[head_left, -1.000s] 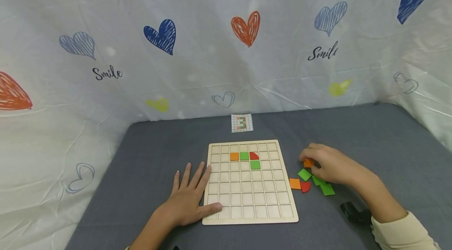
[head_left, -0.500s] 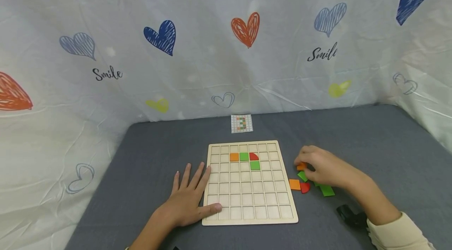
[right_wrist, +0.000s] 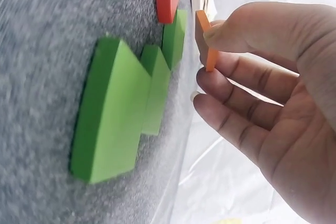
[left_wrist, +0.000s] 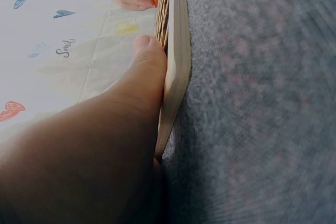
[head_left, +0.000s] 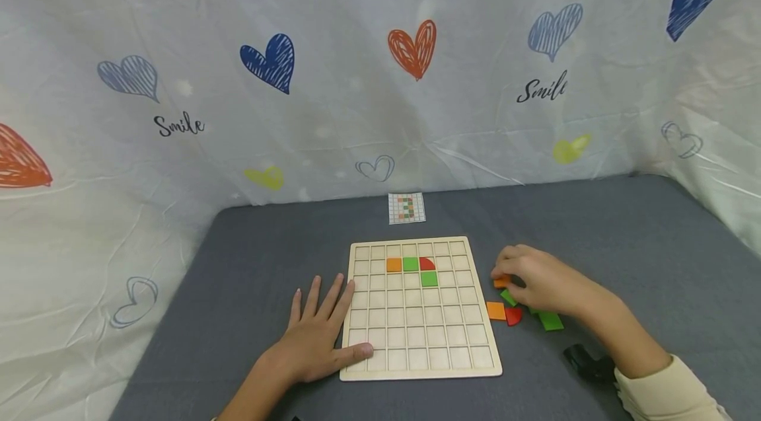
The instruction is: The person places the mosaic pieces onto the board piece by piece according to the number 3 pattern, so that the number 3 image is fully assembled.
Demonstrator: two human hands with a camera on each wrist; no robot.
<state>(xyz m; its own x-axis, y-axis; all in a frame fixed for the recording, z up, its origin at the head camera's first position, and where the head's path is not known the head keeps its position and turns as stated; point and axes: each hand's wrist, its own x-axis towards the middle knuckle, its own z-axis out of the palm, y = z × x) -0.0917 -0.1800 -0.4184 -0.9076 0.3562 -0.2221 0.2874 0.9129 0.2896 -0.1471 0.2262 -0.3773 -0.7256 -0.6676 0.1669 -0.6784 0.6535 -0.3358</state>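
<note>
My right hand (head_left: 538,277) pinches an orange tile (right_wrist: 211,45) between thumb and fingers, just right of the wooden grid board (head_left: 417,338). Spread flat, my left hand (head_left: 318,335) rests at the board's left edge, its thumb over the lower left corner. In the grid's second row lie an orange square (head_left: 394,265), a green square (head_left: 411,264) and a red rounded piece (head_left: 427,264); another green square (head_left: 429,278) sits below the red one. Under and beside the right hand are several green tiles (right_wrist: 113,114), partly hidden in the head view.
An orange square (head_left: 496,310) and a red rounded piece (head_left: 514,316) lie against the board's right side. A small printed pattern card (head_left: 407,208) lies beyond the board. Behind the grey tabletop (head_left: 285,229) hangs a white curtain (head_left: 333,110) with hearts.
My right hand has shifted slightly left toward the board, carrying the orange tile away from the green pile. The left hand stays in place.
</note>
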